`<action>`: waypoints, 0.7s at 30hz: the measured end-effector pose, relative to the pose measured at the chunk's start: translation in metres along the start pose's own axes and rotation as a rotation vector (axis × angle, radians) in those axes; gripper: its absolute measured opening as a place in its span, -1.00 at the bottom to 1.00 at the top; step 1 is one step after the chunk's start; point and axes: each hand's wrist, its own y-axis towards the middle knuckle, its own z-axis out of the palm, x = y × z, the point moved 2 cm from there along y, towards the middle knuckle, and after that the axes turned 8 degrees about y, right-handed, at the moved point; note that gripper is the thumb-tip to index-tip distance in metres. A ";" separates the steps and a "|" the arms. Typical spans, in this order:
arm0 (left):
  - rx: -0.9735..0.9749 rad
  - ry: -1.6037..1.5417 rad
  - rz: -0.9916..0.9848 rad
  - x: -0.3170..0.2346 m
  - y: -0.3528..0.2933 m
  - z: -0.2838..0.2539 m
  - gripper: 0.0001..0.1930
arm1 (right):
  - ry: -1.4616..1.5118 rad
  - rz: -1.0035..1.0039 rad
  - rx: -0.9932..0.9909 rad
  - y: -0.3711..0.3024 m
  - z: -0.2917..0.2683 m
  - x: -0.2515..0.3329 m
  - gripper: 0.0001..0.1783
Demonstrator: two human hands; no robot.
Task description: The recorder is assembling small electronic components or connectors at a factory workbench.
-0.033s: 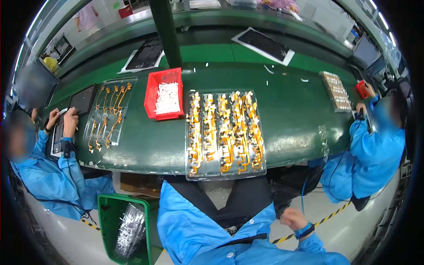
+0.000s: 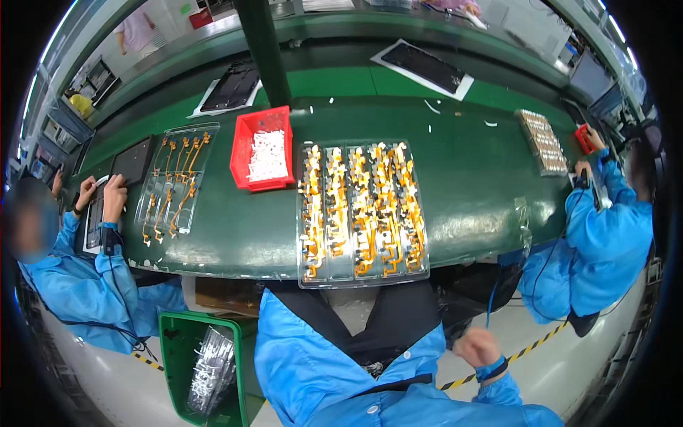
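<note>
My right hand point(image 2: 478, 347) is at the lower right, off the table and beside my lap. Its fingers are curled in; whatever they may hold is hidden. My left hand is out of sight. In front of me a clear plastic tray point(image 2: 341, 283) sits at the table's near edge, slightly overhanging it. Rows of orange flex cables point(image 2: 363, 220) with white and dark ends lie in it. Neither of my hands touches the tray. Just left of it stands a red bin point(image 2: 242, 153) of small white pieces point(image 2: 267, 158).
Another clear tray point(image 2: 186, 206) holds orange flex cables, near a co-worker's hands point(image 2: 114, 198). A brown stack of parts point(image 2: 543, 142) lies by the right co-worker point(image 2: 608, 228). A green post point(image 2: 263, 57) rises behind the bin. A green crate point(image 2: 171, 356) stands on the floor.
The view has shifted very slightly. My right hand has risen a little; nothing on the table has visibly been moved.
</note>
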 end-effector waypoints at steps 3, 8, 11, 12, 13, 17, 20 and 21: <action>0.011 0.042 -0.021 -0.016 -0.018 -0.009 -0.68 | 0.550 -0.431 0.401 0.029 0.056 0.026 -0.60; -0.126 0.079 0.020 -0.073 -0.030 -0.078 -0.72 | 0.203 -0.660 0.470 0.064 0.127 0.064 -0.59; -0.621 -0.048 0.333 -0.098 0.011 -0.151 -0.85 | -0.116 -0.754 0.199 0.066 0.151 0.075 -0.64; -0.760 -0.212 0.442 -0.102 0.020 -0.174 -0.86 | -0.182 -0.779 0.149 0.066 0.151 0.078 -0.72; -0.828 -0.442 0.533 -0.100 0.023 -0.193 -0.91 | -0.173 -0.787 0.157 0.066 0.151 0.080 -0.72; -1.276 -0.949 0.263 -0.093 0.059 -0.254 -0.85 | -0.973 -0.970 -0.147 0.061 0.162 0.098 -0.86; -1.244 -0.766 0.482 -0.151 0.070 -0.257 -0.88 | -0.748 -0.715 -0.171 0.079 0.164 0.104 -0.86; -1.247 -0.603 0.541 -0.172 0.079 -0.245 -0.91 | -0.740 -0.841 -0.179 0.088 0.170 0.106 -0.85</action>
